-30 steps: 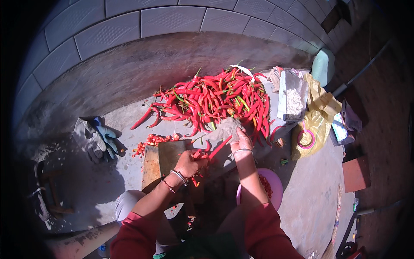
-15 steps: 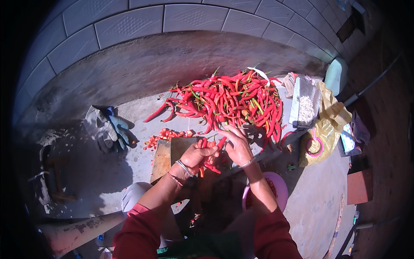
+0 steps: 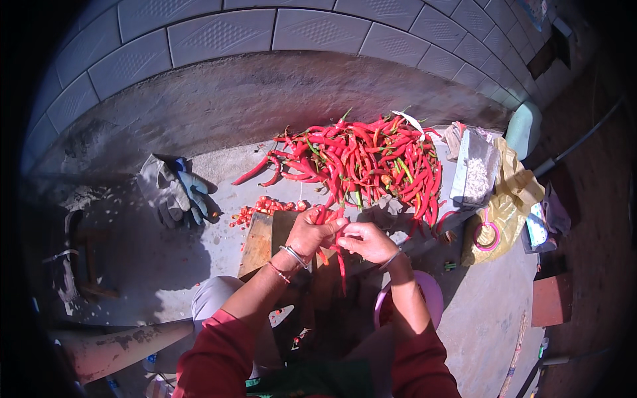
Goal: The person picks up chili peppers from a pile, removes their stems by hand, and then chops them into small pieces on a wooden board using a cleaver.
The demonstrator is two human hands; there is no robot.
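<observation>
My left hand (image 3: 310, 237), with a silver bangle and a beaded band at its wrist, is closed round a few red chili peppers (image 3: 342, 268). Their tips stick out above and below its fingers. Close against it, my right hand (image 3: 369, 243) has thumb and fingers pinched together at the top of these chilies. The fingertips of both hands nearly touch, and what lies between them is partly hidden. Beyond the hands spreads a big pile of red chili peppers (image 3: 371, 156), some with green stems. Below the hands stands a wooden block (image 3: 257, 244), partly covered by my left hand.
Small red pieces (image 3: 262, 209) lie beside the block. Grey and blue gloves (image 3: 174, 191) rest at the left. A pink basin (image 3: 431, 295) stands under my right forearm. A whitish container (image 3: 474, 172) and a yellow sack (image 3: 491, 232) are at the right. A tiled wall (image 3: 318, 30) closes the back.
My right hand has come down and nearer, its spread fingers now pinched at the chilies in my left hand. One long chili hangs lower than before. The whole view has shifted slightly.
</observation>
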